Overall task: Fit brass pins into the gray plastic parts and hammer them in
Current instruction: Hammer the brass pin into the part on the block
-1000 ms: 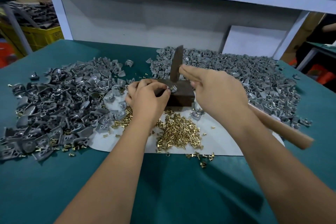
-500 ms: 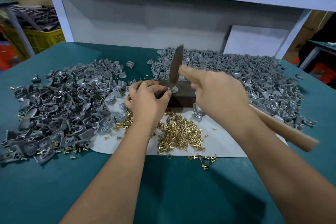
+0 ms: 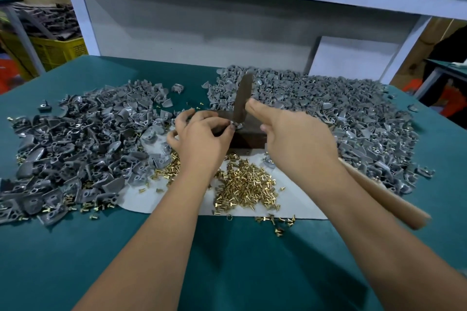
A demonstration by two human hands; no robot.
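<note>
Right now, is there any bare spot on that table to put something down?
Yes: the green table nearest the person, below the white sheet. Crowded: gray part piles left and right, brass pins between.

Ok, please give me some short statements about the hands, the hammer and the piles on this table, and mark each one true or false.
1. The right hand holds a hammer with a wooden handle. True.
2. The left hand lies flat on the green table. False: its fingers pinch a small gray part on the dark block.
3. The brass pins lie in a heap on white paper. True.
4. All gray plastic parts form one pile. False: there is a left pile and a right pile.
5. The brass pins are stored in a yellow crate. False: they lie loose on the table.
</note>
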